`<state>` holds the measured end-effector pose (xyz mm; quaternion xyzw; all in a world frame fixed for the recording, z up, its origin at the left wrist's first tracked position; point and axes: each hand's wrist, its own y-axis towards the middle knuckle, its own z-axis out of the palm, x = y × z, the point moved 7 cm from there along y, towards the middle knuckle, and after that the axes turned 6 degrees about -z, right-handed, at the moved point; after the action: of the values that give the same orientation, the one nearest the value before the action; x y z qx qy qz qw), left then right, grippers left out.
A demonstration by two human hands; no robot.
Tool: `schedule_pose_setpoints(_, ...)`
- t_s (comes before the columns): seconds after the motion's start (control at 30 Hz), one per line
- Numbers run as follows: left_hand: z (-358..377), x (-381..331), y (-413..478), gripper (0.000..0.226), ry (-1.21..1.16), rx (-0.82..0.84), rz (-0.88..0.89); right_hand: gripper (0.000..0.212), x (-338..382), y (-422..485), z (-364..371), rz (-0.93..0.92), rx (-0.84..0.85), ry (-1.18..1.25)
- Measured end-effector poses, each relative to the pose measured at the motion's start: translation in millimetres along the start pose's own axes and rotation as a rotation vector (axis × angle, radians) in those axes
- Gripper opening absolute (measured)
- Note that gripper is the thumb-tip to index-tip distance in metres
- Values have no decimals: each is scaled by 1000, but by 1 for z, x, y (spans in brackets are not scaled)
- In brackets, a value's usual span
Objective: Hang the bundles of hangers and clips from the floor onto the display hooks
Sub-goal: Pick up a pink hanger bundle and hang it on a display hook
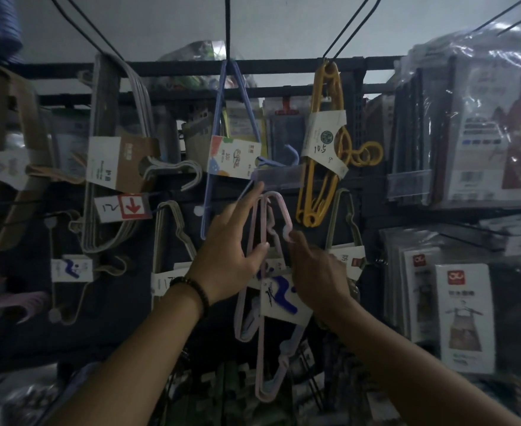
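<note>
A bundle of pale pink hangers [260, 358] with a white card label hangs in front of the dark display wall, its top loop just under a clear price holder at the end of a display hook [279, 177]. My left hand [231, 250] is spread, thumb against the bundle's left wire, forefinger reaching up to the price holder. My right hand [317, 272] is behind the label, one fingertip touching the curled pink hook end. Whether either hand grips the bundle is unclear.
Other bundles hang around: blue hangers [222, 155], yellow hangers [324, 142], grey hangers [105, 155], beige ones at left. Packaged aprons [465, 315] fill the right side. Black hook rods stick out overhead. Goods lie low at the bottom.
</note>
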<state>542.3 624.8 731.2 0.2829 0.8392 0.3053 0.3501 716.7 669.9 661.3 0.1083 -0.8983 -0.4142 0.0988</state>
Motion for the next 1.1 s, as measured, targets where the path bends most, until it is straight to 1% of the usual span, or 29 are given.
schedule_pose_setpoints(0.03,2,1,-1,97,6,5,-6,29,-1,7,5,22,29,9)
schedule_pose_setpoints(0.1,6,5,-5,99,59,-32,8,25,0,23,13,15,29,-15)
schedule_pose_setpoints(0.17,15,20,-9,95,108,-47,14,25,0,37,22,9,20,-8)
schedule_pose_setpoints(0.23,37,50,-13,92,133,28,-64,30,-1,50,35,0,54,48)
schedule_pose_setpoints(0.27,51,66,-17,92,153,90,-120,36,-1,55,42,-6,73,85)
schedule_pose_setpoints(0.3,65,81,-22,94,169,157,-174,43,-2,58,47,2,89,124)
schedule_pose_setpoints(0.37,86,103,-27,100,146,243,-255,48,-6,60,56,26,119,170)
schedule_pose_setpoints(0.5,113,119,-21,112,73,321,-304,59,-14,62,73,-10,143,128)
schedule_pose_setpoints(0.57,124,122,-14,118,72,336,-312,59,-19,65,82,-24,154,118)
schedule_pose_setpoints(0.63,133,123,-9,124,65,313,-335,63,-25,70,91,-5,193,154)
schedule_pose_setpoints(0.7,140,124,-5,125,83,285,-353,66,-30,77,99,-10,219,185)
schedule_pose_setpoints(0.73,142,124,-5,125,39,280,-379,64,-31,80,101,-32,224,177)
schedule_pose_setpoints(0.77,143,126,-4,125,-8,284,-405,61,-32,83,104,-66,222,168)
schedule_pose_setpoints(0.8,145,128,-4,125,0,284,-410,59,-32,85,105,-104,213,174)
schedule_pose_setpoints(0.87,147,129,-5,123,117,289,-384,53,-31,87,103,-155,194,175)
schedule_pose_setpoints(0.93,149,133,-8,119,148,278,-388,51,-32,86,103,-170,207,178)
schedule_pose_setpoints(0.97,147,132,-9,117,137,268,-388,53,-33,86,105,-145,228,195)
schedule_pose_setpoints(1.03,137,124,-14,111,108,228,-401,65,-36,79,102,-40,272,235)
schedule_pose_setpoints(1.07,130,117,-17,104,99,204,-404,70,-34,72,98,7,278,251)
schedule_pose_setpoints(1.1,121,108,-22,91,98,184,-403,72,-31,63,90,34,261,279)
